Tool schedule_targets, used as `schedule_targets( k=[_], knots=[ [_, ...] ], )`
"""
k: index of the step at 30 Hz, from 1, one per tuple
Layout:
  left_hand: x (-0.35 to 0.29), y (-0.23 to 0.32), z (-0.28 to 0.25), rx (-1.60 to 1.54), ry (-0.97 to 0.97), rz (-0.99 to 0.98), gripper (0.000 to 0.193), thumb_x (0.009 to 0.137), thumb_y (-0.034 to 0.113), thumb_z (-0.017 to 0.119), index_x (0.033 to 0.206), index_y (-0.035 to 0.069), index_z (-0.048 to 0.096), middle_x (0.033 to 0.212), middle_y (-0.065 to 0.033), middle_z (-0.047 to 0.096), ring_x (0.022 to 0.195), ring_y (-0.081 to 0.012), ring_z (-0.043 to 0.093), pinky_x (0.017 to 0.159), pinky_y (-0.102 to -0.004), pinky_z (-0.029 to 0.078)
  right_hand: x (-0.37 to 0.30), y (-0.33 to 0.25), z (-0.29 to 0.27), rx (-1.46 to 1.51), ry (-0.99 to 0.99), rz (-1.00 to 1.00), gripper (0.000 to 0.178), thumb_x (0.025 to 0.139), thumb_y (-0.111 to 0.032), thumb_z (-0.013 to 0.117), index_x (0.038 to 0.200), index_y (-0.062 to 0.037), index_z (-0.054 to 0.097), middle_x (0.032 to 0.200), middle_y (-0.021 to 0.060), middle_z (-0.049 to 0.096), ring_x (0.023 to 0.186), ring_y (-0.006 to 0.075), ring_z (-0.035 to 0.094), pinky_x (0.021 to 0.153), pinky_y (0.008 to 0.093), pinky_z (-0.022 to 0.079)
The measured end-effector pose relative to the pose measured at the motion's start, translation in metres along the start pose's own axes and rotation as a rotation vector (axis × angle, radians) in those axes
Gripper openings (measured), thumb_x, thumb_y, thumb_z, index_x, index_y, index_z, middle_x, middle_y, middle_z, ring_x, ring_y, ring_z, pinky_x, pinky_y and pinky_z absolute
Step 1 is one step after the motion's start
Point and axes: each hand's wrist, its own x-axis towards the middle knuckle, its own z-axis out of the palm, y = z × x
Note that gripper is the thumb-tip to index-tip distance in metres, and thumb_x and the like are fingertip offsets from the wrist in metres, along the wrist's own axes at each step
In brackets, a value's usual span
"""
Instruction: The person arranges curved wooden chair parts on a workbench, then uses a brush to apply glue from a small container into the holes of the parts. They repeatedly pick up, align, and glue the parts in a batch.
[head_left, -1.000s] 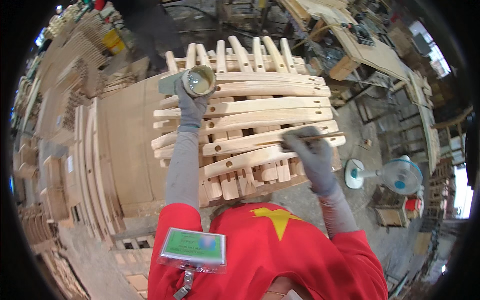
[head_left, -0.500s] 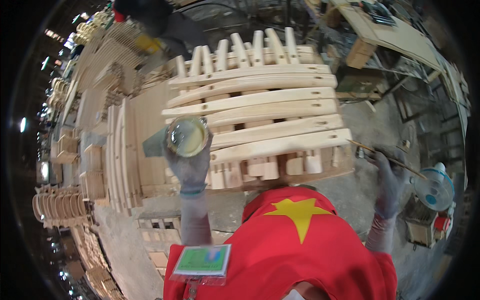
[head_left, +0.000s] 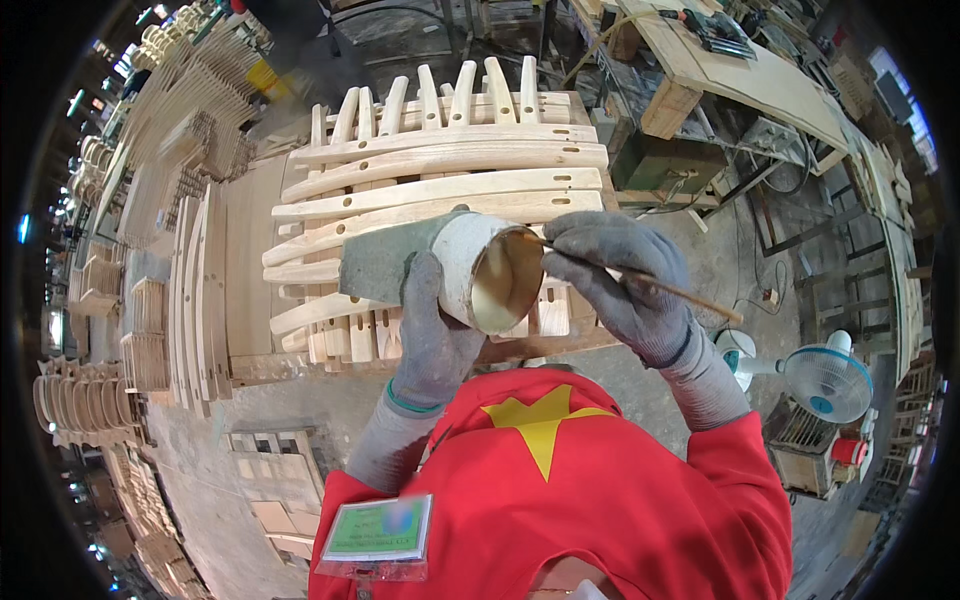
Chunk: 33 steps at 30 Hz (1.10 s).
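My left hand (head_left: 435, 335), in a grey glove, is closed round a white cup (head_left: 462, 265) tipped toward the right, with a pale, glue-like substance inside. A flat grey-green sheet (head_left: 385, 262) sticks out to the left of the cup; whether my fingers grip it too is hidden. Pinched in my gloved right hand (head_left: 630, 285) is a thin wooden stick (head_left: 695, 297), its tip at the cup's mouth. Beneath both hands lie long, curved wooden slats (head_left: 450, 190) with slots near their ends, laid side by side over other pieces.
More curved slats (head_left: 200, 300) stand to the left, with stacked wooden parts (head_left: 195, 150) beyond. A workbench (head_left: 700, 60) with tools is at the far right. A fan (head_left: 828, 383) stands at the right, near a wooden crate (head_left: 803, 455).
My left hand has moved right and tipped the cup. My right hand has come inward from the right, bringing the stick's tip to the cup's mouth. The view has shifted somewhat.
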Motion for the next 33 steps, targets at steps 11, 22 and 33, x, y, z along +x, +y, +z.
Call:
schedule_targets(
  k=[11, 22, 33],
  knots=[
    [0.014, -0.019, 0.006, 0.034, 0.132, 0.418, 0.053, 0.092, 0.025, 0.05, 0.135, 0.003, 0.028, 0.127, -0.0095, 0.044, 0.117, -0.019, 0.044, 0.102, -0.0333, 0.034, -0.045, -0.028, 0.004, -0.081, -0.065, -0.128, 0.012, 0.078, 0.004, 0.061, 0.09, 0.0003, 0.06, 0.094, 0.0208, 0.064, 0.089, 0.0326, 0.065, 0.077, 0.0368, 0.053],
    [0.025, -0.018, 0.012, -0.216, 0.043, 0.252, 0.049, 0.096, 0.046, 0.036, 0.125, 0.008, 0.045, 0.118, -0.0055, 0.054, 0.107, -0.0189, 0.053, 0.093, -0.0355, 0.045, -0.07, -0.02, 0.009, 0.81, 0.406, 0.574, 0.013, 0.081, 0.006, 0.057, 0.093, 0.0033, 0.061, 0.098, 0.0149, 0.065, 0.091, 0.022, 0.062, 0.081, 0.0318, 0.05],
    [0.026, -0.023, 0.01, -0.071, 0.125, 0.202, 0.051, 0.096, 0.047, 0.029, 0.127, 0.009, 0.045, 0.124, -0.0047, 0.051, 0.115, -0.0197, 0.049, 0.097, -0.0363, 0.042, -0.071, -0.01, 0.016, 0.856, 0.37, 0.579, 0.016, 0.081, 0.007, 0.056, 0.096, 0.0044, 0.058, 0.097, 0.017, 0.064, 0.087, 0.0212, 0.064, 0.076, 0.0331, 0.055]
  ],
)
